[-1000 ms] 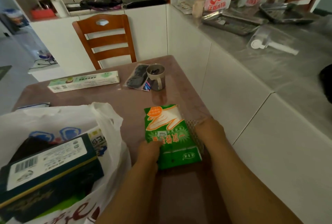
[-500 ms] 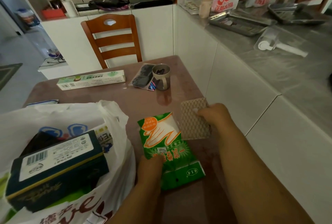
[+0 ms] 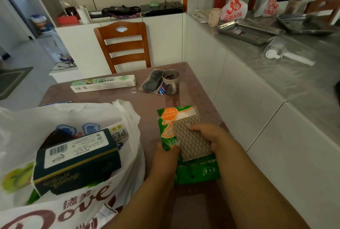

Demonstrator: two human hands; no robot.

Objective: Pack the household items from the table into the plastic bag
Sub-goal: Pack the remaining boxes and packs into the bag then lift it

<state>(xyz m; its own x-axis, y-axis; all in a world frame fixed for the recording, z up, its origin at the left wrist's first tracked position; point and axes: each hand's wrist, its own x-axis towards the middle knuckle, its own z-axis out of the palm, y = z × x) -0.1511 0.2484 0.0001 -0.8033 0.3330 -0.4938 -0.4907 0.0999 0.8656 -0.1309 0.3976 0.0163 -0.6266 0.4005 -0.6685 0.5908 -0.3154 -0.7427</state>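
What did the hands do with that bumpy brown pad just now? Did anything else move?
The right hand slid the brown pad from the table beside the green packet onto the packet, and grips it there. The left hand stayed on the packet's left edge. The plastic bag, toothpaste box and cup stayed put.

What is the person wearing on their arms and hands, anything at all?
Nothing that shows. Both forearms come in bare from the bottom edge, with no sleeve in view. The left hand and right hand carry no glove, and no ring, watch or bracelet is visible. The fingernails look short and plain.
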